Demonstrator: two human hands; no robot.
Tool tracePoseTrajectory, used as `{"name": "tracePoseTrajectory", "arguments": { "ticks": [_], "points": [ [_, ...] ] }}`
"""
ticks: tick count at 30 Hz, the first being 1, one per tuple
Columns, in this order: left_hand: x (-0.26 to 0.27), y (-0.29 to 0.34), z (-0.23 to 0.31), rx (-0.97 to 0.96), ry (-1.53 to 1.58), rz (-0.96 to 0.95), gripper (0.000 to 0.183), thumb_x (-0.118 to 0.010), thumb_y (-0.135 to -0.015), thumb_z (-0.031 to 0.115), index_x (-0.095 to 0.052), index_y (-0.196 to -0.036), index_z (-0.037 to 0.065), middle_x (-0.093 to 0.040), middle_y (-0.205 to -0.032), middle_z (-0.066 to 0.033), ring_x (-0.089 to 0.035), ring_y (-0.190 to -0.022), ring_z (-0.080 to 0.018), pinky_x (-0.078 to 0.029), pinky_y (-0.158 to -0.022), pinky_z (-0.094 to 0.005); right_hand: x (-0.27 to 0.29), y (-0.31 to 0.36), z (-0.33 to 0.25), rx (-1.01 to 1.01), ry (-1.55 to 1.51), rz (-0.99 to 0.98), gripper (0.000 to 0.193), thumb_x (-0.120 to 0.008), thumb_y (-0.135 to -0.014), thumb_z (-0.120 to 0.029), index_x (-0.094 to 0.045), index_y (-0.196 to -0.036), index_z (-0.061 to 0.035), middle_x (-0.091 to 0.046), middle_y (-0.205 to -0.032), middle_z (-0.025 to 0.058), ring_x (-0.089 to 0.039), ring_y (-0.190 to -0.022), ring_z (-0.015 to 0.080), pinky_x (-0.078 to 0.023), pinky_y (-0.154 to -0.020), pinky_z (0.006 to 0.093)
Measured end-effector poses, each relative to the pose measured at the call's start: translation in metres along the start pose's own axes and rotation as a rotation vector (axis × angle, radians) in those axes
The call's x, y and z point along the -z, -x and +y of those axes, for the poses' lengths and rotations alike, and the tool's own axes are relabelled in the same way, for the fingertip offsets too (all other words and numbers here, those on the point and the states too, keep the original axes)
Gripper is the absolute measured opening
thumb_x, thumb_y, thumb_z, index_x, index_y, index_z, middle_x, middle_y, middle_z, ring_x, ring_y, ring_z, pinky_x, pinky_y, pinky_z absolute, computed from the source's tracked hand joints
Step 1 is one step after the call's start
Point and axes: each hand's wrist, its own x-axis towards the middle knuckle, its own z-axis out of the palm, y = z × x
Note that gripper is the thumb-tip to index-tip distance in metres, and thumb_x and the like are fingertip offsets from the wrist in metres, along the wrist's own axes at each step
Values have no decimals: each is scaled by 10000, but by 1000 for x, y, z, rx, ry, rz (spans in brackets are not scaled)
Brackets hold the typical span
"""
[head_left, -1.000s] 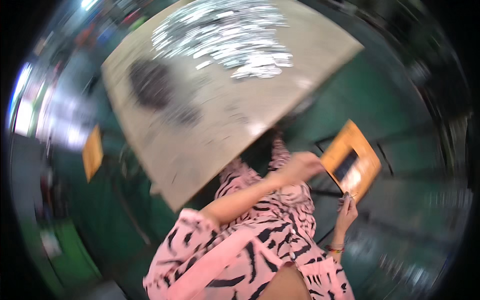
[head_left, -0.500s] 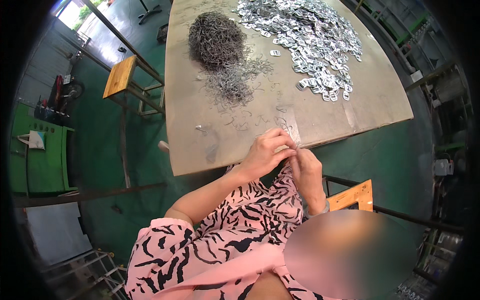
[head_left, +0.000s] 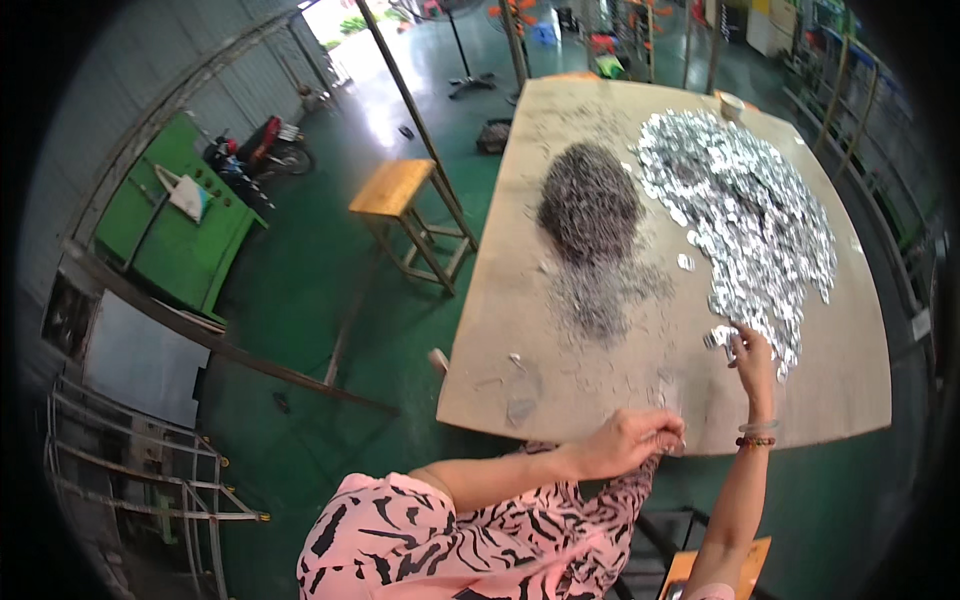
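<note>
Left hand (head_left: 632, 442), fingers together, contents unclear, at the bench's (head_left: 835, 395) near edge. Right hand (head_left: 753, 362) is at metal buckles (head_left: 770, 225) heaped toward the right edge; finger closure can't be told. A light edge pinch should separate one.

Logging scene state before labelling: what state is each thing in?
left hand: fingers curled together; held piece too small to tell
right hand: fingers bent at the metal pieces' near end; grip unclear
metal pieces: loose, spread pile
bent wires: tangled heap, some scattered
wooden stool: upright, unoccupied
motorcycle: parked upright
</note>
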Motion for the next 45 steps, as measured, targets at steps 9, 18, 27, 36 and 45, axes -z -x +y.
{"name": "tracePoseTrajectory", "arguments": {
  "ticks": [9,18,27,36,45],
  "points": [
    [5,20,-9,88,-42,30,135,-577,-847,82,-592,-956,3,-642,-816,-117,-633,-789,-219,-477,-715,-303,-50,-36,106,329,501,211,326,-694,-605,-153,-630,-883,3,-569,-788,182,-544,-748,353,-447,-660,408],
    [-10,13,-34,-7,-89,132,100,-585,-836,34,-589,-927,-7,-643,-816,-146,-646,-728,-238,-491,-647,-294,-34,106,-44,-119,-550,133,236,-660,-768,-14,-537,-961,41,-623,-764,102,-606,-627,154,-482,-554,247],
    [-17,3,-20,-69,-127,-50,95,-599,-814,55,-581,-887,-3,-619,-765,-148,-625,-714,-274,-476,-616,-333,-31,185,-103,-122,-580,353,160,-629,-785,55,-607,-944,61,-630,-826,71,-591,-706,97,-496,-624,218],
    [-4,15,-34,-55,-120,-61,137,-627,-796,96,-600,-909,21,-631,-814,-115,-619,-790,-259,-472,-680,-338,-43,185,-94,-204,-860,433,156,-635,-766,72,-603,-919,70,-634,-815,104,-595,-633,137,-492,-595,231],
    [107,-12,-121,251,-1039,107,157,-671,-750,191,-666,-809,46,-603,-791,-111,-580,-808,-289,-467,-733,-395,-37,196,-95,-254,-949,364,142,-601,-767,99,-588,-902,57,-626,-787,110,-590,-613,143,-480,-577,231]
  ]
}}
